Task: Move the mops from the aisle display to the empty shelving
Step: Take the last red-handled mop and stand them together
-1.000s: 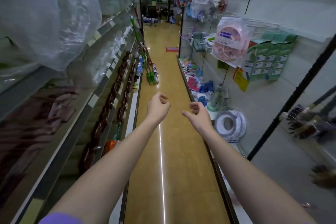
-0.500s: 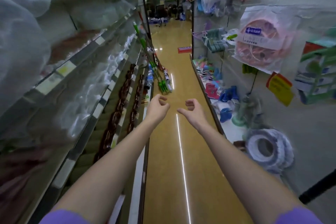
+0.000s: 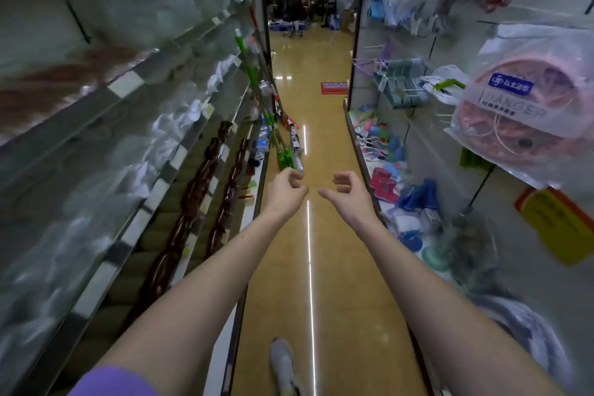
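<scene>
Several mops (image 3: 279,138) with green handles and heads lean against the left shelving (image 3: 180,151) farther down the aisle, their heads resting on the floor. My left hand (image 3: 286,191) and my right hand (image 3: 345,193) are stretched out in front of me over the aisle floor, short of the mops. Both hands hold nothing, with fingers loosely curled and apart. The empty shelving is not in this view.
Left shelving holds bagged goods and rows of brown items (image 3: 199,183). The right rack (image 3: 401,87) carries hangers, a pink bagged hanger pack (image 3: 527,106) and small boots (image 3: 382,185) low down. The tan floor (image 3: 308,267) runs ahead to a red floor sign (image 3: 334,88). My shoe (image 3: 284,363) shows below.
I have walked forward along the aisle, so the mops are nearer and the right-hand rack has slid past. Both hands stay out in front, holding nothing.
</scene>
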`<state>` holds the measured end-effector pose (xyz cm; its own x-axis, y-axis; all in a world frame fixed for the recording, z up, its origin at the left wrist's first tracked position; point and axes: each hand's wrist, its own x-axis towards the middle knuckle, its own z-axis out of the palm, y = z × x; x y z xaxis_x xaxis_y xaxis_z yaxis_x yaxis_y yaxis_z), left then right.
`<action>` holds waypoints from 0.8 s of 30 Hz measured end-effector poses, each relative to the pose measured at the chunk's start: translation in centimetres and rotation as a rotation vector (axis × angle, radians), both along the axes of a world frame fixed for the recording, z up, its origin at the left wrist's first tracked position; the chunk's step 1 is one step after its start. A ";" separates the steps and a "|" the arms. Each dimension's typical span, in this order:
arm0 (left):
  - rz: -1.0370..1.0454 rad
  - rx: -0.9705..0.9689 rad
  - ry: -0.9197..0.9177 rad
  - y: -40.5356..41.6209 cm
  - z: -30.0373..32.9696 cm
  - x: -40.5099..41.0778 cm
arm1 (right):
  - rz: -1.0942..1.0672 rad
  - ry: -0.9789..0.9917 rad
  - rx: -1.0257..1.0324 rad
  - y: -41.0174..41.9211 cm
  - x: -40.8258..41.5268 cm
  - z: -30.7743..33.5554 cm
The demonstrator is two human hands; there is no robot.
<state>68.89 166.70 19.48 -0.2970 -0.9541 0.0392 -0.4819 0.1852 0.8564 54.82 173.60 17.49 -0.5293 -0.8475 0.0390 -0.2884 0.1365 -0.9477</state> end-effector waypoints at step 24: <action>0.039 -0.005 0.000 -54.8 -3.0 -25.5 | 0.029 -0.016 0.087 -55.1 -26.7 -4.0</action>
<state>43.44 111.93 16.45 -0.2599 -0.9646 0.0438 -0.4886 0.1705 0.8557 28.12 118.50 13.54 -0.5048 -0.8621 -0.0439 -0.2787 0.2108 -0.9370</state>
